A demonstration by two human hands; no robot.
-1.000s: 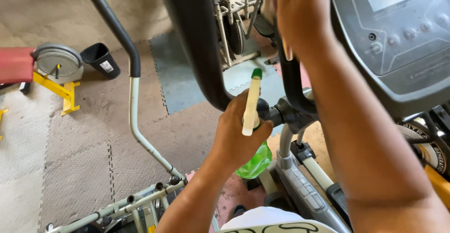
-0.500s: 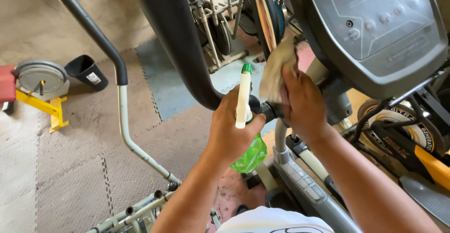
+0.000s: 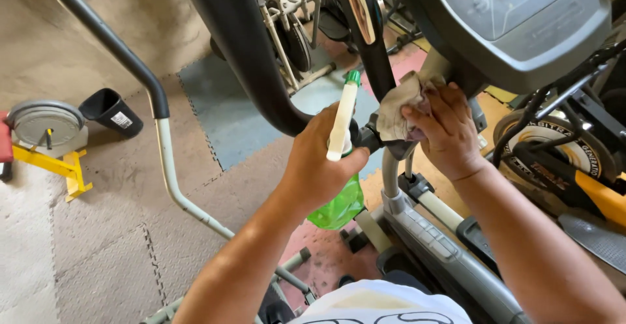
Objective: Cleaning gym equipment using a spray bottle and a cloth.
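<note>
The left hand (image 3: 323,167) is clenched around a green spray bottle (image 3: 340,167) at centre — white-and-green nozzle up, its green body half hidden below the fist. Just right, the right hand (image 3: 447,128) presses a grey cloth (image 3: 401,112) against the exercise machine's post (image 3: 391,174). Far left, a black bin (image 3: 111,111) carries a small white label. The grey console (image 3: 521,24) is cut off at the top edge.

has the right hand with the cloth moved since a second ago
Yes. The right hand with the cloth came down from beside the console to the post joint beneath it.
</note>
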